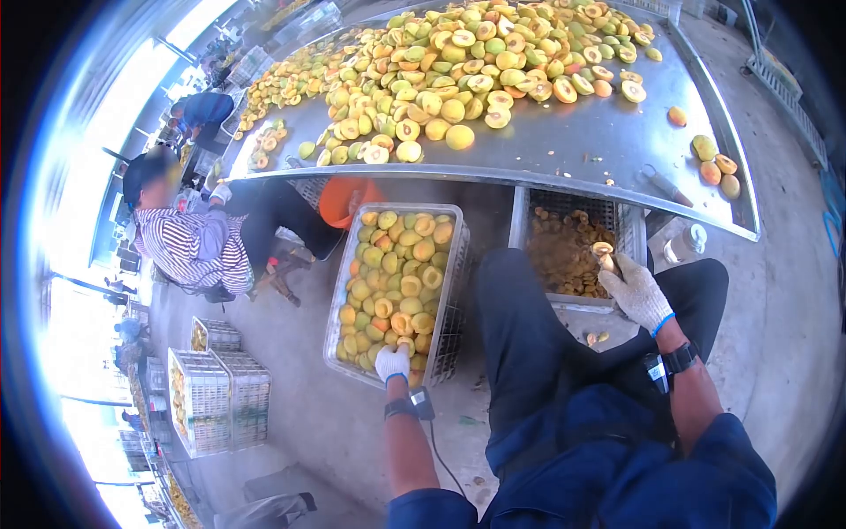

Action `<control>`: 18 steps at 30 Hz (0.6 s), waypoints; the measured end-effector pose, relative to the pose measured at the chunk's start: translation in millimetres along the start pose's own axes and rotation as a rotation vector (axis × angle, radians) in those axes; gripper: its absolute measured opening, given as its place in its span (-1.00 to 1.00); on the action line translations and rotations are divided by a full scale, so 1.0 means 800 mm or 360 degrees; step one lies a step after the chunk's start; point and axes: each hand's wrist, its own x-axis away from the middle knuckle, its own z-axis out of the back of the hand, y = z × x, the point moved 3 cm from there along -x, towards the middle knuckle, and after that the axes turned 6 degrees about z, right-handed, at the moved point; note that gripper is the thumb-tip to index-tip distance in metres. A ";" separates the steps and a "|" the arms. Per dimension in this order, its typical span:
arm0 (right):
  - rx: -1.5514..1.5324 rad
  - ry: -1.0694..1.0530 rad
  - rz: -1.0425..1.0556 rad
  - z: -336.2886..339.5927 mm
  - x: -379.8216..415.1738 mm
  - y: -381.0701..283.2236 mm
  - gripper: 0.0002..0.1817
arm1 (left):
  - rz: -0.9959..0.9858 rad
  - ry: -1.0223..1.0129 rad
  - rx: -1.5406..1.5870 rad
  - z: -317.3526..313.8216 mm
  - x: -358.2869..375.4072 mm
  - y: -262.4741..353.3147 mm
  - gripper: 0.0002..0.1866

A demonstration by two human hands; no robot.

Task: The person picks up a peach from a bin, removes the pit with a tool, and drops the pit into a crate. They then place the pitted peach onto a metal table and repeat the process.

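Observation:
My left hand [393,362], in a white knit glove, rests on the near end of a crate [457,256] heaped with yellow-green peach halves [388,278]. Its fingers are bent down among the fruit, and what they grip, if anything, is hidden. On the right, my gloved right hand [641,293] is closed on a peach half [604,250], cut side showing. This hand hovers above the right edge of a second crate [575,301], which holds brown pits and scraps [568,256].
A metal table [564,141] in front bears a large pile of halved peaches [441,79] and a handled tool [667,185]. A bottle [686,242] stands at right. An orange bucket [346,203], stacked crates [220,401] and a seated co-worker [194,247] are at left.

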 end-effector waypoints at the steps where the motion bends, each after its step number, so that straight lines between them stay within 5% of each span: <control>1: 0.0028 0.0005 0.0002 0.000 -0.001 0.002 -0.60 | 0.0006 0.0053 0.0105 -0.002 -0.003 -0.003 -0.57; 7: -0.0035 -0.0006 -0.0086 -0.002 0.001 -0.013 -0.68 | -0.0005 0.0111 0.0260 0.002 -0.003 -0.009 -0.53; 9: -0.0052 -0.0033 -0.0148 -0.002 0.002 -0.007 -0.68 | 0.0110 0.0581 -0.0002 0.033 0.015 0.004 -0.57; 14: -0.0112 0.0028 -0.0078 -0.004 0.001 -0.007 -0.68 | 0.0038 0.0896 0.0014 0.054 0.043 0.016 -0.59; 16: -0.0070 0.0020 -0.0088 -0.004 0.002 -0.010 -0.68 | -0.0442 0.0380 -0.0033 0.025 0.037 0.007 -0.64; 18: -0.0069 0.0037 -0.0055 -0.003 0.002 -0.014 -0.69 | -0.0491 0.0105 0.0218 0.014 0.027 0.001 -0.71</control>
